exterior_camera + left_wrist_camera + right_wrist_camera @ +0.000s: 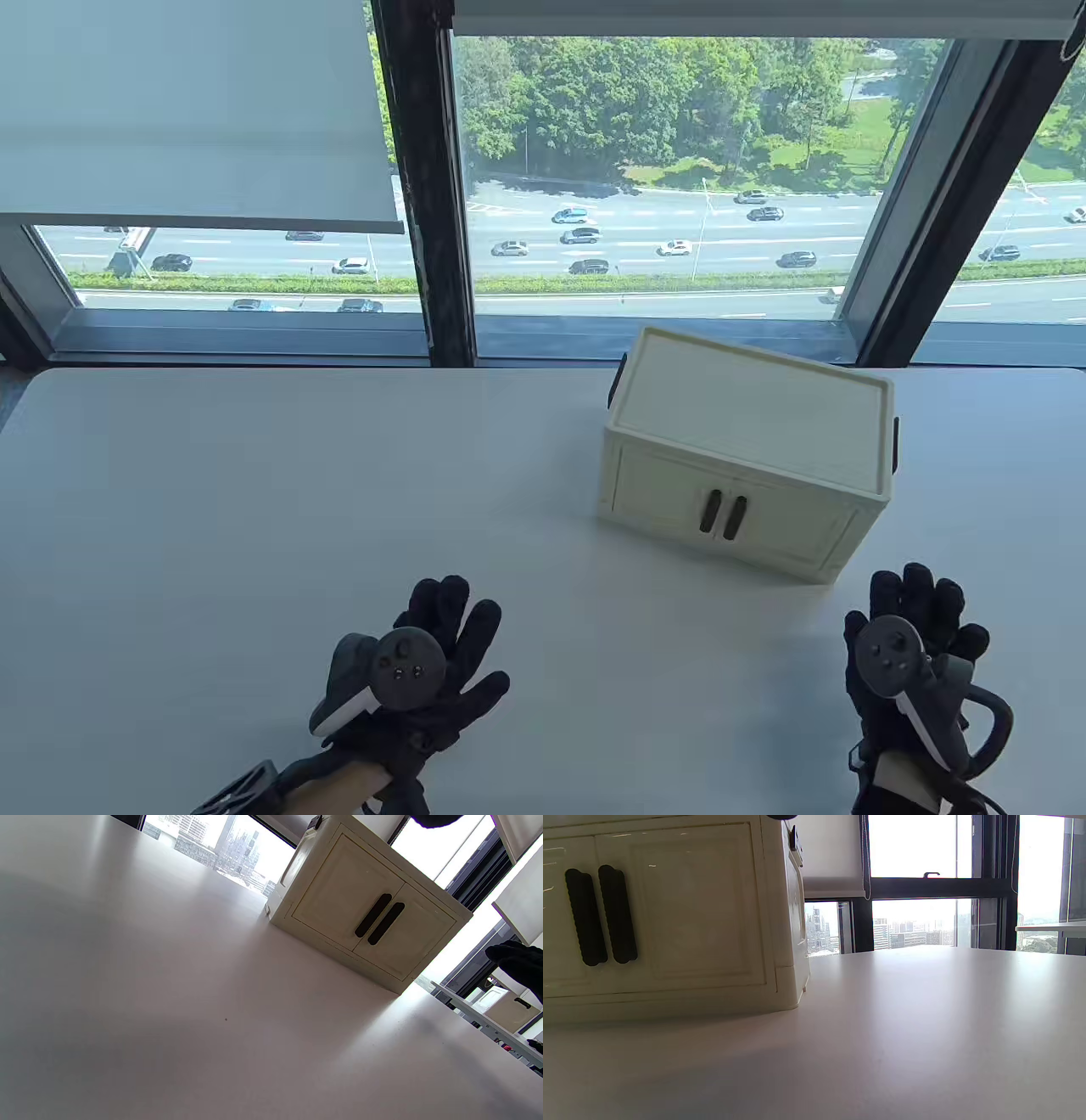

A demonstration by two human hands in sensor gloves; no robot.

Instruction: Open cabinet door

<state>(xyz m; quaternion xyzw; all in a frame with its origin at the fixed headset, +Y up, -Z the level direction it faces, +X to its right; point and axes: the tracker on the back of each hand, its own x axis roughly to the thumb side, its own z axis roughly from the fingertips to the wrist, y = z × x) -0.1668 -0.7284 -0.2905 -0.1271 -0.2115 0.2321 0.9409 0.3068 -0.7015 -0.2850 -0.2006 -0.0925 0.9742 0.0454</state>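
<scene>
A small cream cabinet [751,450] stands on the white table, right of centre. Its two doors are closed, with two black vertical handles [722,514] side by side at the middle. It also shows in the left wrist view [365,908] and in the right wrist view [670,921], doors closed. My left hand [433,654] lies flat on the table with fingers spread, well to the left of the cabinet and nearer the front. My right hand [920,628] lies with fingers spread just in front of the cabinet's right front corner. Both hands are empty.
The white table [254,526] runs back to a window ledge [254,340] behind the cabinet. A dark window post [428,187] stands at the back centre.
</scene>
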